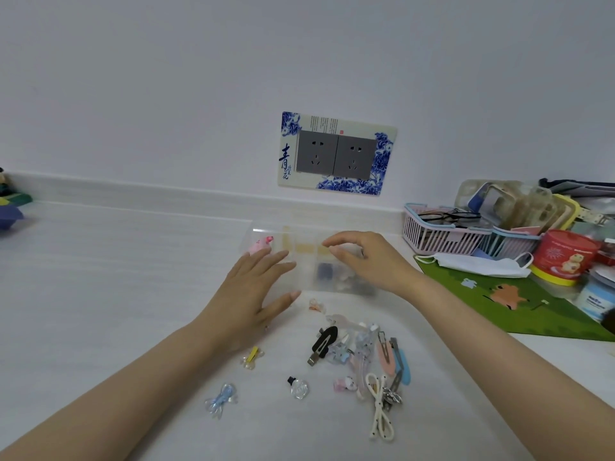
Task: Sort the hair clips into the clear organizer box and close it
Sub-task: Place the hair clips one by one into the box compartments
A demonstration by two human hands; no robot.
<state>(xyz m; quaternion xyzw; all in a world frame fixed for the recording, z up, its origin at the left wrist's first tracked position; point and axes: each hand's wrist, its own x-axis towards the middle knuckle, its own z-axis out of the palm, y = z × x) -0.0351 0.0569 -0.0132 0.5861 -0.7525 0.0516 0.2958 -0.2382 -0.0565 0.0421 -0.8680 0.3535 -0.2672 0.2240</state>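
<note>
The clear organizer box (311, 281) lies on the white counter near the wall, with yellowish dividers, a pink clip (261, 244) at its far left and dark and pale clips in its right cells. My left hand (256, 287) lies spread over the box's left part, thumb at its front edge. My right hand (362, 257) curls over the right part, thumb and forefinger pinched at the clear plastic. In front lie loose clips: a black clip (324, 344), pink and blue snap clips (386, 357), a yellow clip (253, 357), a blue bow clip (221, 399) and a white dotted hair tie (381, 410).
To the right a green mat (499, 304) carries a white face mask (476, 262), pink baskets (442, 237), a red tin (564, 254) and jars. A wall socket plate (336, 154) is behind the box. Dark objects (10, 207) sit at the far left edge.
</note>
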